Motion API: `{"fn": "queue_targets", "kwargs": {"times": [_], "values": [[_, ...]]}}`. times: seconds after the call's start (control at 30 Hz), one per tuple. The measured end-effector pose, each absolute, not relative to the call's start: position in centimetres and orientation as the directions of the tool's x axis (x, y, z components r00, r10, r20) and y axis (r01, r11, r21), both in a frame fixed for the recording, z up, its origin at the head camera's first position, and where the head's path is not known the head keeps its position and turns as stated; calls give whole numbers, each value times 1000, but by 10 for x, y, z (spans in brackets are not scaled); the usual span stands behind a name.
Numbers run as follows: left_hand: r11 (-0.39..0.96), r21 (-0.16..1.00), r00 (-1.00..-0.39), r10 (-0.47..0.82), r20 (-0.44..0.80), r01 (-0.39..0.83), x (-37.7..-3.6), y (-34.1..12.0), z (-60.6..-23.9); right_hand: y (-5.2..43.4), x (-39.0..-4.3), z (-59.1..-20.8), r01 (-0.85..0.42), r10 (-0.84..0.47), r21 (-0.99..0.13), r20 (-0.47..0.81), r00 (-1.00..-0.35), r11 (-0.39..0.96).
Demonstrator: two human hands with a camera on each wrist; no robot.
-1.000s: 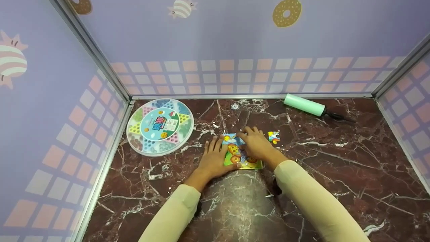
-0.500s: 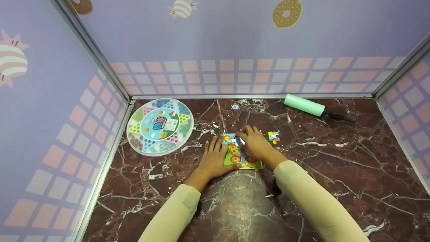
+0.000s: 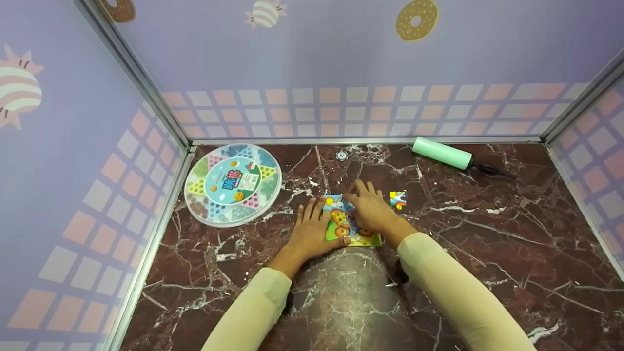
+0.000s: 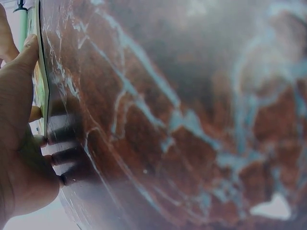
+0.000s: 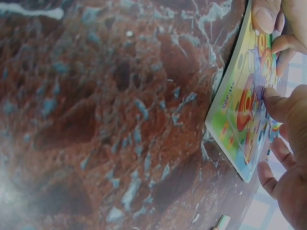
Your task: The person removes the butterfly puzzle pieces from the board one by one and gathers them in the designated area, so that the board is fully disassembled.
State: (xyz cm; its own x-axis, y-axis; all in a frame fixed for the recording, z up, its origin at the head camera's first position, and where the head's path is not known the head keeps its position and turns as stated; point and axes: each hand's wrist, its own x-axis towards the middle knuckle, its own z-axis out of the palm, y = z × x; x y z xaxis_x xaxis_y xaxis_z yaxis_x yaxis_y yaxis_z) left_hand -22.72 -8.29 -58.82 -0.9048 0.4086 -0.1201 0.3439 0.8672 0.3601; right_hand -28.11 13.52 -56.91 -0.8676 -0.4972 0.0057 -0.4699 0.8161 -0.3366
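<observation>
Frame centre: the left hand (image 3: pixel 311 235), fingers apart, touches the puzzle (image 3: pixel 340 220). Whether the right hand's (image 3: pixel 373 210) fingers clamp anything cannot be told. Uneven pressing might buckle the puzzle.

So I get one puzzle (image 3: pixel 341 219) mid-frame, plus what looks like one loose puzzle piece (image 3: pixel 398 198) right of it. One round game board (image 3: pixel 233 185) on the left, one pump (image 3: pixel 442 152) on the right, one chip (image 3: pixel 341 155) above centre, one desk (image 3: pixel 468 278). Wall prints up top and far left: two doughnuts (image 3: pixel 403 22), two candies (image 3: pixel 264 13).
</observation>
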Motion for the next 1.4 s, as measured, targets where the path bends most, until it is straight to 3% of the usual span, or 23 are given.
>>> {"fn": "queue_targets", "kwargs": {"times": [0.83, 1.4], "values": [[867, 364, -909, 403, -107, 341, -226, -83, -590, 133, -281, -570, -505, -520, -232, -2, -854, 831], [864, 363, -908, 407, -98, 349, -226, -83, -591, 152, -281, -570, -543, -522, -249, 149, -840, 802]]}}
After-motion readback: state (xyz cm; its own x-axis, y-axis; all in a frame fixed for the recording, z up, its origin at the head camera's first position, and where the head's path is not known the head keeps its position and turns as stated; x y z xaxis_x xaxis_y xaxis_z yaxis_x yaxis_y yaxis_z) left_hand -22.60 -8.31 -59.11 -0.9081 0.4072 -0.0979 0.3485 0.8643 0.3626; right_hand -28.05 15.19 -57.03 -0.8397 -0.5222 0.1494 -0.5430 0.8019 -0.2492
